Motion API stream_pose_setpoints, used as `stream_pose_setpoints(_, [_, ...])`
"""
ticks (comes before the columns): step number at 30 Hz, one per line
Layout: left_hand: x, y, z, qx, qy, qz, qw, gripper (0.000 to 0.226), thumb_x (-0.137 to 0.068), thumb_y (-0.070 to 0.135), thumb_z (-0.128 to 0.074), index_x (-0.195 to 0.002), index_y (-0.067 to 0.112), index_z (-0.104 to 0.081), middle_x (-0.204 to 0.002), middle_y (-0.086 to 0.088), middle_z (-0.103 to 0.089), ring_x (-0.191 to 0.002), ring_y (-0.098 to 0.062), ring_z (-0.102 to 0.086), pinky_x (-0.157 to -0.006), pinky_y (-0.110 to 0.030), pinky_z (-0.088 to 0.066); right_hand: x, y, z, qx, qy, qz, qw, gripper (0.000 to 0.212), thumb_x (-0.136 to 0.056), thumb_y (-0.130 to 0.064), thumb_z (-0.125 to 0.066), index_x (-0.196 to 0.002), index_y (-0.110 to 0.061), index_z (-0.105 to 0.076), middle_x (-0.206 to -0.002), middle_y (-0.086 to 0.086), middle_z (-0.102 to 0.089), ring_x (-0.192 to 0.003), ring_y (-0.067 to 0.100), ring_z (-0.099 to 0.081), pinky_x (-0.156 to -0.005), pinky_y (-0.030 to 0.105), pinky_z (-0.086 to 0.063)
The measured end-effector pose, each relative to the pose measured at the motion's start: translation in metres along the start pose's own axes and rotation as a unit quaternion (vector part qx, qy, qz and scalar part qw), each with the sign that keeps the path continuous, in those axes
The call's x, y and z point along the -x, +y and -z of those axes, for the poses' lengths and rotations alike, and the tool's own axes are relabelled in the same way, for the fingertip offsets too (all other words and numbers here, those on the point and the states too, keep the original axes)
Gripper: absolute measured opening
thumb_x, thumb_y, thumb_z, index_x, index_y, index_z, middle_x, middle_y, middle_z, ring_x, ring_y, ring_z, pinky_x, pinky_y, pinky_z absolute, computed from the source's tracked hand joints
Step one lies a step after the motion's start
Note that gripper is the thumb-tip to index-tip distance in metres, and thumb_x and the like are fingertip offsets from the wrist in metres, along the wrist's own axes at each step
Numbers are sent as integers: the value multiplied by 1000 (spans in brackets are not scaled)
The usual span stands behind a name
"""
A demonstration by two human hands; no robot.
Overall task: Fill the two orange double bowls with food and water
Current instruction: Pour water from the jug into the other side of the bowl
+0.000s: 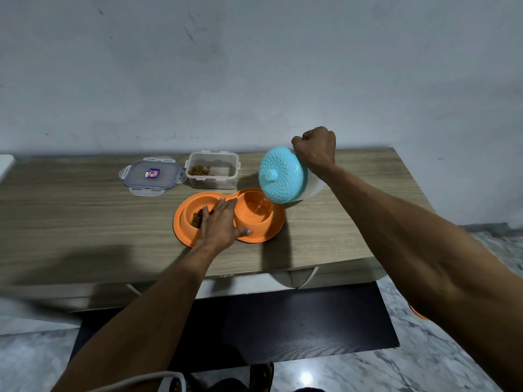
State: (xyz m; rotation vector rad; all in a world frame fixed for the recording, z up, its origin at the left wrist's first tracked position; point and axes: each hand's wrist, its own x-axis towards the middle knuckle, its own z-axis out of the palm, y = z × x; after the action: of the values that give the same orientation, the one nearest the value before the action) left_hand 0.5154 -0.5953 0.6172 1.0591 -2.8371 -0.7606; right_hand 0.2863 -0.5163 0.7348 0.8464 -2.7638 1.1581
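Halfway, we press a flat left hand [222,223] on the orange double bowl [276,222] mid-worktop [85,222], kibble [197,217] in its nine o'clock cup, our right hand [315,149] with its grip closed on the blue-lidded jug [283,175], pouring water [259,207] into the three o'clock cup; the second bowl looks yet to be filled.

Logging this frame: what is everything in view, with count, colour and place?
double bowl: 1, orange, table centre, kibble in left well, water in right
jug: 1, white with blue top, tilted over right well, pouring
container: 1, clear, some kibble, behind bowl
container lid: 1, clear bluish, left of container
table: 1, wood-grain, against wall
mat: 1, dark, floor below table
left hand: flat on bowl
right hand: grips jug
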Motion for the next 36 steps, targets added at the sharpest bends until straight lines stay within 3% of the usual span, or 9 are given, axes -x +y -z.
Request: stream_pose_setpoints(36, [3, 3, 4, -4, 2, -2, 1000, 98, -79, 50, -72, -155, 16, -21, -161, -8, -26, -152, -22, -9, -119, -55, 0, -2, -20, 3, 48, 0, 79, 996, 41, -73, -14, -53, -41, -12, -27, -40, 5, -22, -46, 19, -16, -63, 31, -31])
